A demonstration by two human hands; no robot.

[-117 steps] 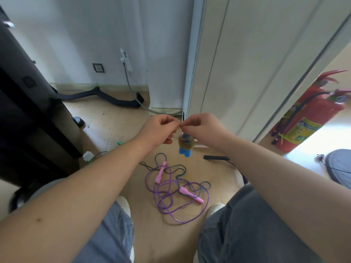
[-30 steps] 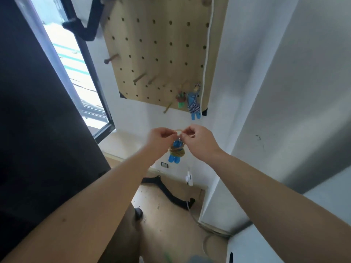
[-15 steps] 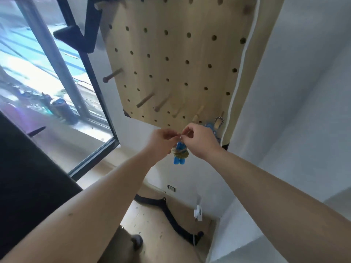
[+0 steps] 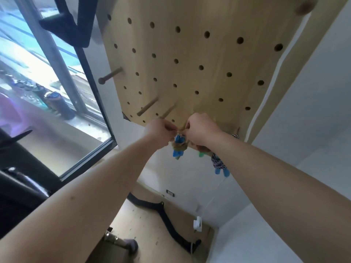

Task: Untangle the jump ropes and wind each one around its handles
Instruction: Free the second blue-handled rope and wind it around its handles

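A large wooden pegboard is seen above and beyond both hands, its lower edge just behind them, and a window is set well off to the left of the left hand. The left hand and the right hand are raised close together, with fingers curled in a narrow pinch on the top of a blue-handled jump rope. It hangs just beneath and between them, its cord already wound round the paired handles. A second wound bundle, striped cord on blue handles, hangs just below the right wrist. A green tip is glimpsed under the right hand, but what it belongs to cannot be told. A bare peg juts out just above the left hand. At least two ropes are judged finished, and the held one is probably being hung up. Whether any tangled ropes are left cannot be seen.
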